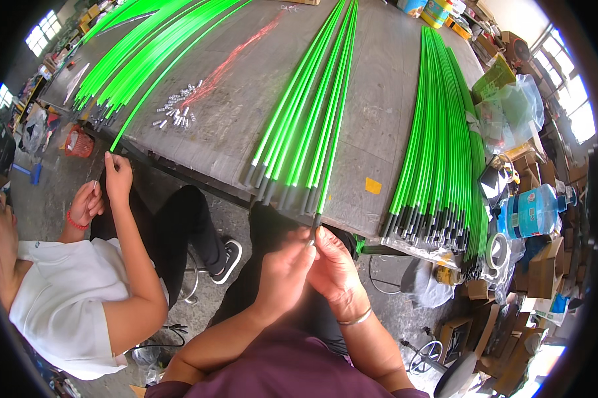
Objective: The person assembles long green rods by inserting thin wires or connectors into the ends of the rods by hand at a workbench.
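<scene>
My right hand point(337, 266) pinches the dark end sleeve of a thin green rod point(332, 164), just off the table's near edge. Thumb and fingers of my left hand point(285, 273) close around the tip of the same rod, touching my right hand. The left fingers are blurred, and a small silvery bit shows at the tip. Beside this rod, several more green rods point(274, 164) with dark end sleeves fan out on the table, their ends overhanging the edge.
On the grey table point(373, 99), a dense bundle of green rods point(428, 149) lies right, another bundle point(144, 64) left. Small metal sleeves point(179, 107) lie by red strands point(229, 62). A co-worker's hand point(118, 179) holds one rod at left. A blue water bottle point(530, 211) stands out right.
</scene>
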Demonstrator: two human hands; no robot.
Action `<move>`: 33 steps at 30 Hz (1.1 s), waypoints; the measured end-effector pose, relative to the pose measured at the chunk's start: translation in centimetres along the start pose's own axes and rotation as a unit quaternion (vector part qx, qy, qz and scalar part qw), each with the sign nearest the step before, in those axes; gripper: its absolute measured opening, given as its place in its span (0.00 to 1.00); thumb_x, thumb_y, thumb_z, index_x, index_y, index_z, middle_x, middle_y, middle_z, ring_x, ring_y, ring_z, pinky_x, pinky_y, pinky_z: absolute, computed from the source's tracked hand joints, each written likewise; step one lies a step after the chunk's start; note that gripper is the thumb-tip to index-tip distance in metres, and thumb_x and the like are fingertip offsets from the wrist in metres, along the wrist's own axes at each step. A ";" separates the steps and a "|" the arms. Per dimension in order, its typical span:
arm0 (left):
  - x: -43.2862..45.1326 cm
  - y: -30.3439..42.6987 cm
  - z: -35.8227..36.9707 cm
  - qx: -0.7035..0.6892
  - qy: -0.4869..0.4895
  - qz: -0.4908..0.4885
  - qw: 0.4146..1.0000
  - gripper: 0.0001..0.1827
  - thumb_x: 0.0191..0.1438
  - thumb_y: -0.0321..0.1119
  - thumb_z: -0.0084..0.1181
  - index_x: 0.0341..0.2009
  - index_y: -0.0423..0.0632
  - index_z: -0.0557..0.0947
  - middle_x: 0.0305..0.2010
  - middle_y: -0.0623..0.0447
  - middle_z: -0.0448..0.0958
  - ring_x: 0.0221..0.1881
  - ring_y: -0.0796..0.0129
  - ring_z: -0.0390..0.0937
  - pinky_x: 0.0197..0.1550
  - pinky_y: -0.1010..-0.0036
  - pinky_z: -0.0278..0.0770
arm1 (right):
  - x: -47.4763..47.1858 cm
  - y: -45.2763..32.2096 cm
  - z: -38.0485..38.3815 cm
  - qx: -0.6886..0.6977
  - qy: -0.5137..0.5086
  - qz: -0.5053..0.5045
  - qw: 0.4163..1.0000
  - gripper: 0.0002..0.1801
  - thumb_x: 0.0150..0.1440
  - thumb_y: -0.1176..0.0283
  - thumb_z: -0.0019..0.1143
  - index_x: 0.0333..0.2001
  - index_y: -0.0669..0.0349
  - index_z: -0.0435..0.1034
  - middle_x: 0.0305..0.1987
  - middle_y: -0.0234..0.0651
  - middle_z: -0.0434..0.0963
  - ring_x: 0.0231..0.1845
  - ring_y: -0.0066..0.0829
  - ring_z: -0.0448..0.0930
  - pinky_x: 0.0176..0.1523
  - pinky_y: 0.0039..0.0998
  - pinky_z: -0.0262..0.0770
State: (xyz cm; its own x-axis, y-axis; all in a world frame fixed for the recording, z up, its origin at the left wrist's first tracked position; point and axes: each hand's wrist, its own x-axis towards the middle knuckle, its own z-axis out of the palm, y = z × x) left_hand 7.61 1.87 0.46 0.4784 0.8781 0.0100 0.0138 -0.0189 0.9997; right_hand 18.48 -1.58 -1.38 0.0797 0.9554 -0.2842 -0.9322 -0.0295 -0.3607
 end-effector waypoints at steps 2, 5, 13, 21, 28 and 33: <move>0.0 0.2 0.1 0.027 0.011 0.025 0.999 0.14 0.62 0.33 0.50 0.27 0.38 0.76 0.17 0.57 0.66 0.20 0.80 0.61 0.23 0.79 0.58 | 0.0 0.2 -0.1 0.004 0.003 -0.011 1.000 0.11 0.58 0.64 0.56 0.37 0.61 0.75 0.40 0.33 0.78 0.49 0.30 0.75 0.55 0.34 0.72; 0.0 0.3 0.2 0.061 0.025 0.046 0.997 0.13 0.61 0.32 0.51 0.26 0.38 0.75 0.15 0.55 0.64 0.19 0.79 0.60 0.21 0.77 0.58 | 0.0 0.3 0.0 0.009 -0.001 -0.014 1.000 0.10 0.58 0.66 0.56 0.37 0.62 0.75 0.39 0.34 0.78 0.49 0.31 0.75 0.55 0.35 0.72; -0.7 -0.2 0.9 0.061 0.050 0.044 0.996 0.14 0.60 0.30 0.51 0.22 0.38 0.72 0.12 0.55 0.61 0.16 0.78 0.56 0.19 0.75 0.56 | -0.5 1.2 0.2 0.023 0.023 -0.056 0.998 0.08 0.58 0.69 0.56 0.34 0.65 0.73 0.39 0.38 0.77 0.49 0.37 0.76 0.56 0.38 0.72; -1.1 0.1 1.6 0.045 0.040 0.033 0.998 0.16 0.60 0.30 0.50 0.21 0.38 0.71 0.12 0.56 0.61 0.17 0.79 0.56 0.19 0.75 0.57 | -1.5 1.3 0.1 0.035 0.055 -0.078 0.995 0.09 0.58 0.69 0.56 0.33 0.64 0.73 0.38 0.40 0.77 0.47 0.39 0.76 0.55 0.40 0.72; -1.3 1.2 0.5 0.153 -0.027 0.118 0.981 0.11 0.52 0.30 0.61 0.24 0.39 0.73 0.15 0.48 0.65 0.13 0.68 0.61 0.19 0.73 0.61 | -3.4 0.7 -0.7 0.030 0.046 -0.026 0.998 0.11 0.61 0.67 0.52 0.37 0.66 0.73 0.38 0.40 0.78 0.44 0.34 0.78 0.48 0.34 0.76; -1.4 1.8 -0.7 0.210 -0.041 0.147 0.966 0.11 0.46 0.28 0.66 0.26 0.42 0.74 0.15 0.53 0.66 0.15 0.69 0.62 0.19 0.75 0.62 | -4.0 0.4 -1.3 0.010 0.045 -0.062 0.997 0.11 0.60 0.67 0.54 0.38 0.65 0.73 0.39 0.38 0.79 0.42 0.32 0.78 0.48 0.32 0.75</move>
State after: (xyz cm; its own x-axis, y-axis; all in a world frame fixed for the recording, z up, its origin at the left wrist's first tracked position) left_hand 6.38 0.95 2.25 0.5838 0.7646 0.2730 0.2134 -0.4689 0.8571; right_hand 18.28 -5.83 -1.51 0.2260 0.9213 -0.3165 -0.9196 0.0946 -0.3814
